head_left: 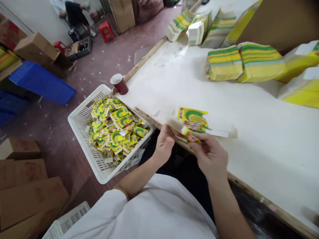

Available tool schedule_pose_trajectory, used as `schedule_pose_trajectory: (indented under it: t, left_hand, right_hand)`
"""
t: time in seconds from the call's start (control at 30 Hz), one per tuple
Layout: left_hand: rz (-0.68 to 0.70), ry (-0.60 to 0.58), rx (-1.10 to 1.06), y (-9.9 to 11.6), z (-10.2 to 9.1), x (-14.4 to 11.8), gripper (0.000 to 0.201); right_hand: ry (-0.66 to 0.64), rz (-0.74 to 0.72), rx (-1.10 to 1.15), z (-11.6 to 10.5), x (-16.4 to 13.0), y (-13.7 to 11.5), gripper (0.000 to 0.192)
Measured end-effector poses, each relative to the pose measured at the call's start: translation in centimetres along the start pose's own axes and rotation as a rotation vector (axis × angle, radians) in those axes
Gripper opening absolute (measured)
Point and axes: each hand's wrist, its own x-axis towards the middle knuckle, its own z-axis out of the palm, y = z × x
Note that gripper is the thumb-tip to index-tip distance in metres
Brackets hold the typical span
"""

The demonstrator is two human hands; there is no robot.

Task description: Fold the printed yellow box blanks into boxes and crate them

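Both hands work at the near edge of the tabletop (249,109): the right hand (210,156) and left hand (164,142) have fingers closed on a small stack of packets (193,124) (blurred). A loose pinch could spill them off the edge, missing the basket (82,116) to the left.

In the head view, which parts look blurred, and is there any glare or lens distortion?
Head view: motion blur smears the right hand and the small packet it holds; the white basket is sharper. The white table looks washed out by bright light. Its wooden edge and the far bags bend, a wide-angle effect.
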Motion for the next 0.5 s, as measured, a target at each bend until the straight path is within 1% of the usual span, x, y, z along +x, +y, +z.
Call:
schedule_pose_trajectory:
  t: [0.07, 0.1, 0.13, 0.17, 0.23, 0.27, 0.3, 0.33, 0.37, 0.4, 0.43, 0.47, 0.5]
  left_hand:
    - [0.008, 0.034, 0.100, -0.1, -1.0, 0.1, 0.041]
    - [-0.002, 0.039, 0.177, 0.3, -1.6, 0.3, 0.036]
    - [-0.009, 0.014, 0.259, 0.9, -2.1, 0.5, 0.037]
    - [-0.004, -0.043, 0.333, 1.8, -2.7, 0.8, 0.041]
    - [0.047, -0.205, 0.467, 3.9, -3.5, 1.3, 0.054]
    - [0.088, -0.284, 0.546, 5.0, -3.8, 1.5, 0.065]
    - [0.127, -0.353, 0.643, 5.8, -3.9, 1.6, 0.081]
    - [0.148, -0.421, 0.760, 6.4, -3.9, 1.6, 0.100]
    - [0.139, -0.497, 0.885, 6.7, -3.7, 1.6, 0.115]
    - [0.090, -0.575, 0.994, 6.6, -3.4, 1.5, 0.119]
    - [0.021, -0.637, 1.065, 6.3, -3.1, 1.3, 0.113]
    - [-0.048, -0.671, 1.096, 5.8, -2.8, 1.1, 0.101]
    - [-0.095, -0.676, 1.106, 5.2, -2.5, 0.8, 0.088]
  right_hand:
    - [0.019, -0.076, -0.042, -0.6, 0.2, -0.2, 0.012]
    - [0.016, -0.122, -0.072, -0.9, 0.3, -0.4, 0.010]
    - [0.016, -0.166, -0.110, -1.3, 0.4, -0.6, 0.012]
    - [0.034, -0.210, -0.163, -1.8, 0.5, -0.7, 0.014]
    - [0.106, -0.309, -0.345, -2.8, 0.6, -0.9, 0.020]
    - [0.129, -0.369, -0.461, -3.3, 0.7, -1.0, 0.023]
    - [0.127, -0.438, -0.565, -3.7, 0.7, -1.1, 0.025]
    - [0.101, -0.510, -0.638, -3.9, 0.6, -1.2, 0.026]
    - [0.051, -0.573, -0.673, -4.0, 0.6, -1.3, 0.028]
    - [-0.006, -0.611, -0.676, -4.0, 0.4, -1.5, 0.031]
    - [-0.045, -0.621, -0.657, -3.9, 0.3, -1.8, 0.034]
    - [-0.053, -0.598, -0.622, -3.7, 0.1, -2.0, 0.038]
    - [-0.045, -0.535, -0.572, -3.5, -0.1, -2.1, 0.047]
